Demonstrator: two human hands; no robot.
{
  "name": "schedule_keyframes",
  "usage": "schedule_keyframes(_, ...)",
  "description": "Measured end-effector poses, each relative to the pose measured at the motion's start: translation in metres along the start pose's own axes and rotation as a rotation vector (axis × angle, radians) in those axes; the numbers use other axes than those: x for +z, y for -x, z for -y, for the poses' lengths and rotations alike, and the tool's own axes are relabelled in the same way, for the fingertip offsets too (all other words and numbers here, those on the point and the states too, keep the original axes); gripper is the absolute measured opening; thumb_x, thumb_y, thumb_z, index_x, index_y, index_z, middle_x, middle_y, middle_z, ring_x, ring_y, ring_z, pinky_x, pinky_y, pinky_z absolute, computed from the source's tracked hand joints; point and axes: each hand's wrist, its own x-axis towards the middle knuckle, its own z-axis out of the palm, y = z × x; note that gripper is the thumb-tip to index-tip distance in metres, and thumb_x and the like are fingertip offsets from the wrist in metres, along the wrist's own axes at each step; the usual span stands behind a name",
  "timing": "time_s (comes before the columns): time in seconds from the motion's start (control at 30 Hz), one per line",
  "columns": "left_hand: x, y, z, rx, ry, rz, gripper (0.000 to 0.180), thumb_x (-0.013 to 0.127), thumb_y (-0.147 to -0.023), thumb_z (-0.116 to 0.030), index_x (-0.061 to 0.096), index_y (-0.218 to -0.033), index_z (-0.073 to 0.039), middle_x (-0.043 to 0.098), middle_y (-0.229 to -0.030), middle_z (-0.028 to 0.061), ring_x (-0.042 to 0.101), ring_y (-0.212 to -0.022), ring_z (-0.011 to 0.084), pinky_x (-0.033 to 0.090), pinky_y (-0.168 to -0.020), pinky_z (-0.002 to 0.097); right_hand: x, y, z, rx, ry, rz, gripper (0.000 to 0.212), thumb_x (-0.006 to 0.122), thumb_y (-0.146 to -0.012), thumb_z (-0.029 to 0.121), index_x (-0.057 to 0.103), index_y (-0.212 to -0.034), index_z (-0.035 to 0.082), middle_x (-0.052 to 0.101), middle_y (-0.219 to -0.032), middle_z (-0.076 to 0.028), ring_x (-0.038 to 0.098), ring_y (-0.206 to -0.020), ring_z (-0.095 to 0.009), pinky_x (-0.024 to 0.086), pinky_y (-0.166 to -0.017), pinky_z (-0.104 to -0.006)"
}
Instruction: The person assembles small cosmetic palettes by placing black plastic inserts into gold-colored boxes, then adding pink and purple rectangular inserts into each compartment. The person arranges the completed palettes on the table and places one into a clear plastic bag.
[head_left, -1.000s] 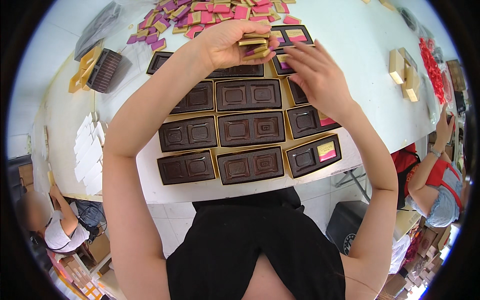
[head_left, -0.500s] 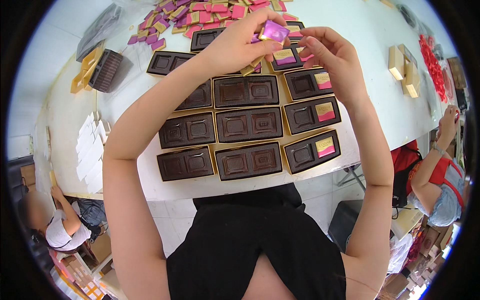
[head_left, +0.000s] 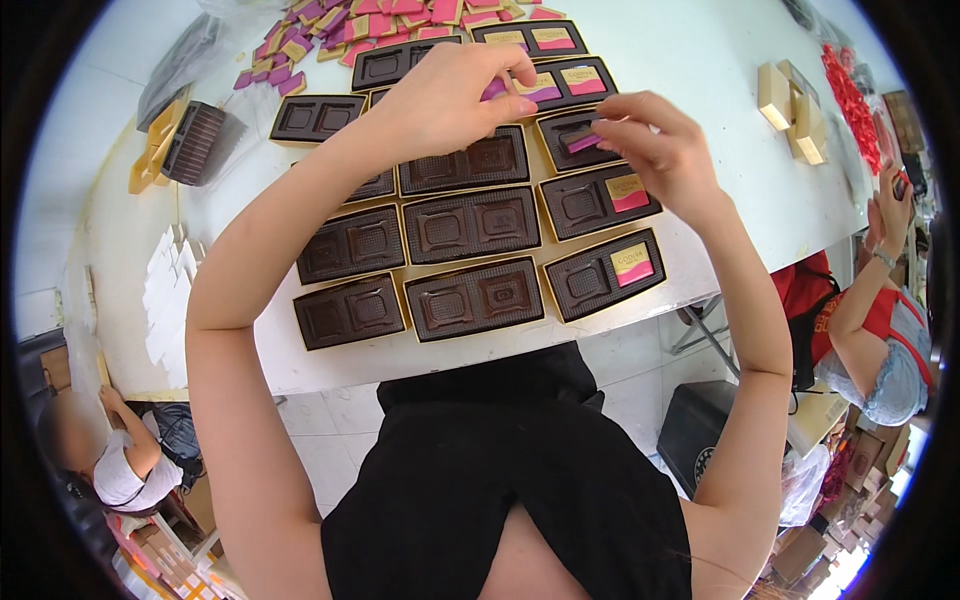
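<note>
Two-compartment chocolate boxes with dark brown inserts and gold rims stand in rows at the table's front. Above them, my left hand (head_left: 450, 95) is closed on purple-wrapped chocolate squares (head_left: 494, 89), mostly hidden by its fingers. To its right, my right hand (head_left: 655, 140) pinches a purple chocolate square (head_left: 583, 143), tilted over the left compartment of a right-column box (head_left: 558, 127). The two nearer boxes in that column each have a pink-and-gold square (head_left: 631, 264) in the right compartment. Beyond, a box holds a purple square (head_left: 541, 88) and a pink square (head_left: 584, 79).
A loose pile of pink and purple squares (head_left: 400, 18) lies at the far side. White paper pieces (head_left: 172, 300) and stacked trays (head_left: 192, 142) are on the left. Cream boxes (head_left: 800, 115) and red ribbon (head_left: 850, 110) sit right. Other people work at both sides.
My right hand has moved down and left from beside the left hand and now has a purple square over a box. My left hand has drawn back leftward, still holding purple squares.
</note>
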Motion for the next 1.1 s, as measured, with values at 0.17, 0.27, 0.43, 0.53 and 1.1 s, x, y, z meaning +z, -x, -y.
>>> schedule_keyframes(0.17,-0.005,-0.006,0.004,-0.427,0.963,0.112,0.023,0.058,-0.096,-0.021,0.060,-0.110,-0.002,0.067,-0.096,0.0055,0.059,-0.074,0.0039,0.047,-0.047,0.0169,0.001,0.009,0.002,-0.057,0.099,0.122,0.043,0.064,-0.072,-0.009,0.066,-0.113,0.003,0.064,-0.123,-0.010,0.059,-0.116,-0.029,0.052,-0.096,-0.0387)
schedule_keyframes(0.27,-0.010,-0.004,0.008,-0.464,1.148,0.177,0.036,0.056,-0.097,-0.016,0.050,-0.129,0.000,0.066,-0.111,0.0115,0.060,-0.078,0.0046,0.050,-0.052,0.0170,-0.002,0.013,0.012,-0.031,0.052,0.189,0.046,0.059,-0.079,-0.008,0.063,-0.124,0.003,0.060,-0.133,-0.012,0.055,-0.124,-0.033,0.045,-0.105,-0.0426)
schedule_keyframes(0.43,-0.006,0.003,-0.007,-0.255,0.874,0.238,0.051,0.049,-0.101,-0.012,0.032,-0.147,0.002,0.064,-0.121,0.0150,0.057,-0.080,0.0063,0.050,-0.063,0.0179,-0.004,0.009,0.020,-0.099,0.268,0.280,0.035,0.058,-0.091,0.012,0.062,-0.125,0.004,0.060,-0.130,-0.013,0.056,-0.121,-0.032,0.046,-0.103,-0.0422)
schedule_keyframes(0.53,0.007,0.008,-0.008,0.034,0.570,0.103,0.059,0.052,-0.100,-0.010,0.027,-0.153,-0.011,0.056,-0.126,0.0121,0.055,-0.081,0.0078,0.050,-0.066,0.0213,-0.001,0.000,0.029,0.190,-0.129,0.135,0.030,0.057,-0.095,0.019,0.063,-0.118,0.002,0.066,-0.114,-0.012,0.063,-0.104,-0.025,0.052,-0.091,-0.0373)
schedule_keyframes(1.1,0.008,0.028,-0.035,-0.043,0.415,-0.067,0.060,0.070,-0.090,-0.017,0.041,-0.143,-0.014,0.058,-0.105,0.0074,0.051,-0.057,0.0047,0.039,-0.045,0.0184,-0.024,-0.018,0.036,0.377,-0.662,-0.066,0.010,0.058,-0.095,0.006,0.065,-0.100,0.000,0.068,-0.090,-0.005,0.067,-0.082,-0.016,0.056,-0.074,-0.0296)
